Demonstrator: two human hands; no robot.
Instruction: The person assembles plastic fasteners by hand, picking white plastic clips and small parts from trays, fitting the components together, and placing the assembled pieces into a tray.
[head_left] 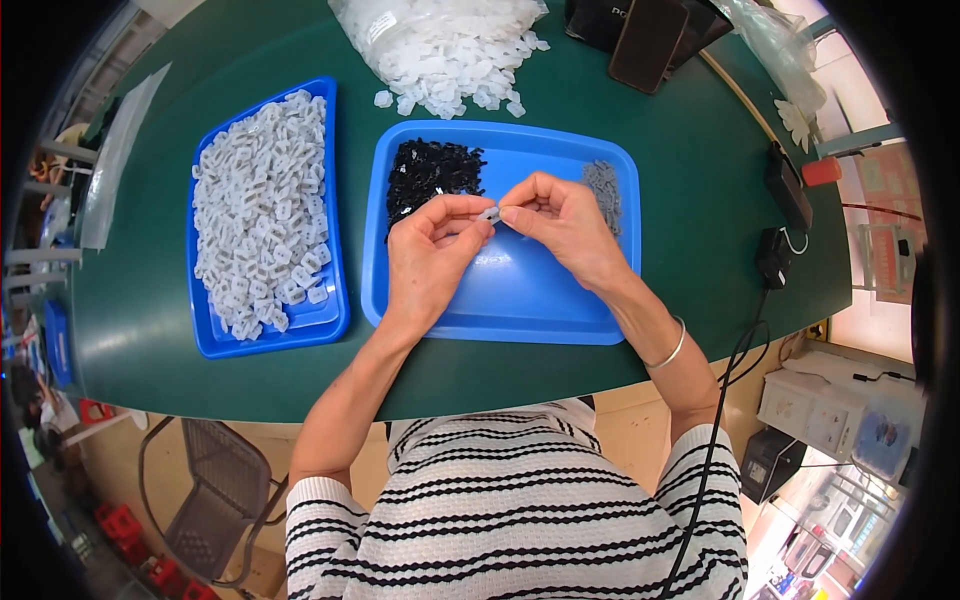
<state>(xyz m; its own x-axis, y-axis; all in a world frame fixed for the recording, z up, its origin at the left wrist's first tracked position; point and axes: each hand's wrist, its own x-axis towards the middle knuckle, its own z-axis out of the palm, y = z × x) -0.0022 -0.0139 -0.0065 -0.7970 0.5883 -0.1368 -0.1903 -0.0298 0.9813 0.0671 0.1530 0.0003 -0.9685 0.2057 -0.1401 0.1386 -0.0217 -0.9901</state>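
Over the wide blue tray [500,331], my two hands meet at one small whitish plastic part [489,214]. My left hand [432,255] pinches it between thumb and fingertips. From the other side, the thumb and index finger of my right hand [570,228] press together at the part; whether they hold a second tiny piece is hidden. Inside the tray, small black pieces [425,170] are heaped at the far left. Small grey pieces [603,190] lie along its right side.
A second blue tray [337,200] on the left is heaped with whitish plastic parts [262,205]. White flat pieces [450,70] spill from a clear bag at the back. A dark phone [648,45] leans at the far right. A black cable [722,400] hangs beside my right arm.
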